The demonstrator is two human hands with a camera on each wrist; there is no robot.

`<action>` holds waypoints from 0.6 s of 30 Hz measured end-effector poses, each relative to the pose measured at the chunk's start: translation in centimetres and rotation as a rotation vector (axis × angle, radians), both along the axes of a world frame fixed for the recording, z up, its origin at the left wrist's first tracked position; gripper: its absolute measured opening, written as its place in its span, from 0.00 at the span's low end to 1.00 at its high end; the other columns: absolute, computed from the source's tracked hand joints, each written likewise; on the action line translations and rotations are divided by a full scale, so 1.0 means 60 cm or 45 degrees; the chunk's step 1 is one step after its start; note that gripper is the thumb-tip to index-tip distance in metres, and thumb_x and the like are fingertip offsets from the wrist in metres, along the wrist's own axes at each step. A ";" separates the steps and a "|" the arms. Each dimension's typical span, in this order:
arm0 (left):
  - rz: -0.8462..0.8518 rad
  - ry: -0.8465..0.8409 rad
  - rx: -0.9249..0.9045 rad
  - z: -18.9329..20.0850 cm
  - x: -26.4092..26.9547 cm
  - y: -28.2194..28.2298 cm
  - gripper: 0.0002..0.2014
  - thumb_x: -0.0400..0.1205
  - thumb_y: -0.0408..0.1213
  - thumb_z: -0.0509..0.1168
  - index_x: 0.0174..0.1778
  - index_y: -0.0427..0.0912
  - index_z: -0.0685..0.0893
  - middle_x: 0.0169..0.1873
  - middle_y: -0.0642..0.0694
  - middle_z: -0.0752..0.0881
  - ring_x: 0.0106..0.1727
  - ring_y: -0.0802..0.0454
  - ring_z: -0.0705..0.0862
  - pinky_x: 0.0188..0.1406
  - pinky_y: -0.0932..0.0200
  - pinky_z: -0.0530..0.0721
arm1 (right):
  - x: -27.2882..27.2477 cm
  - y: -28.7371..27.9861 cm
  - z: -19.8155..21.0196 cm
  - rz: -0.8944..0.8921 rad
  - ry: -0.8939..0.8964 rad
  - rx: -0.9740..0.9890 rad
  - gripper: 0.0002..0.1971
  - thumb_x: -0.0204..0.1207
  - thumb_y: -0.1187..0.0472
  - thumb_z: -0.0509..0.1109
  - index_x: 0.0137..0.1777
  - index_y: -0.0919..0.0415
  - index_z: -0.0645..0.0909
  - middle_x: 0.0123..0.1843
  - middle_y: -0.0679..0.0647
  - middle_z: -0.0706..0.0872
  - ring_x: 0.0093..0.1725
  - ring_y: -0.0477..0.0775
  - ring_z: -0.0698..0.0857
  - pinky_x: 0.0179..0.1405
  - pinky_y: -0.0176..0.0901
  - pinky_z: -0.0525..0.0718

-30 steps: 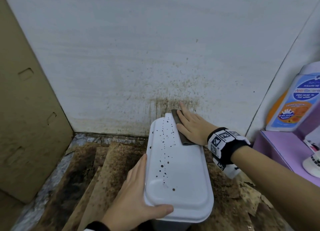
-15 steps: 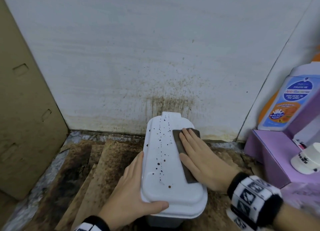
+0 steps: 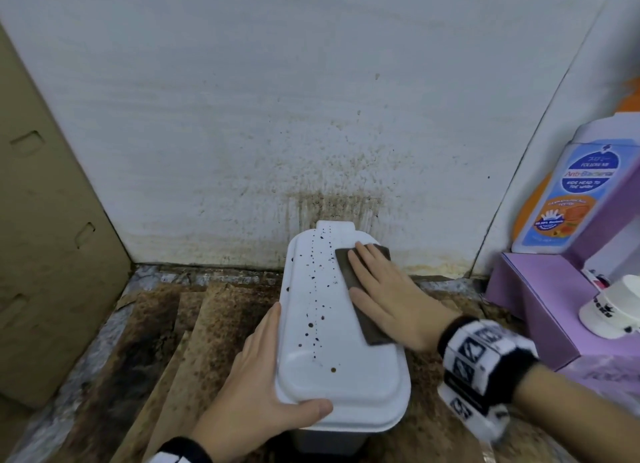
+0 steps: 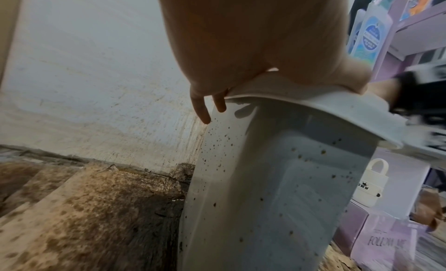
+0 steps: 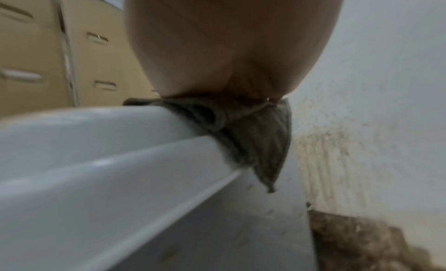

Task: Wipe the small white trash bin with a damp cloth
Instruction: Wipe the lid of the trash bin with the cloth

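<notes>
My right hand lies flat, fingers straight, pressing the dark cloth onto the right half of the bin lid. My left hand grips the lid's near left corner, thumb over its front edge. The small white trash bin, speckled brown, stands on stained cardboard against the spattered wall.

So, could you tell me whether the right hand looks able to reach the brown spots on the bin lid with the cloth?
Probably yes: the right hand presses the cloth flat beside the spots, nothing between.
</notes>
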State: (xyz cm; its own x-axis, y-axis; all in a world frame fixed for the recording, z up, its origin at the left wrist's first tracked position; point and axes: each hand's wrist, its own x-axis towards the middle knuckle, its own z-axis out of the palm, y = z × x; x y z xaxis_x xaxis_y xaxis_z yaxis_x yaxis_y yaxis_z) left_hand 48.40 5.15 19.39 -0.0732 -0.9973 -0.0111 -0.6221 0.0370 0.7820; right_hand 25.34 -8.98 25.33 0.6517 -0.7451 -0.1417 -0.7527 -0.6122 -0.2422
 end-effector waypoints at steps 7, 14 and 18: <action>0.009 -0.002 0.040 0.003 0.001 0.000 0.68 0.61 0.78 0.74 0.83 0.73 0.29 0.81 0.81 0.35 0.86 0.69 0.39 0.88 0.46 0.52 | 0.043 -0.131 -0.003 -0.048 0.022 -0.075 0.34 0.90 0.42 0.41 0.89 0.59 0.39 0.91 0.56 0.38 0.90 0.54 0.40 0.88 0.52 0.44; -0.003 -0.005 0.046 0.002 0.001 -0.001 0.68 0.61 0.79 0.73 0.84 0.70 0.30 0.83 0.77 0.36 0.87 0.69 0.40 0.88 0.43 0.52 | 0.051 -0.151 -0.007 0.001 0.069 -0.160 0.31 0.92 0.48 0.42 0.89 0.58 0.38 0.90 0.54 0.35 0.89 0.56 0.35 0.88 0.53 0.41; -0.005 -0.029 0.023 0.002 -0.002 0.000 0.68 0.61 0.80 0.72 0.85 0.69 0.31 0.85 0.75 0.38 0.88 0.66 0.42 0.88 0.41 0.53 | 0.034 -0.115 -0.010 0.005 0.000 -0.084 0.31 0.92 0.47 0.42 0.89 0.59 0.38 0.90 0.52 0.36 0.89 0.53 0.35 0.88 0.51 0.39</action>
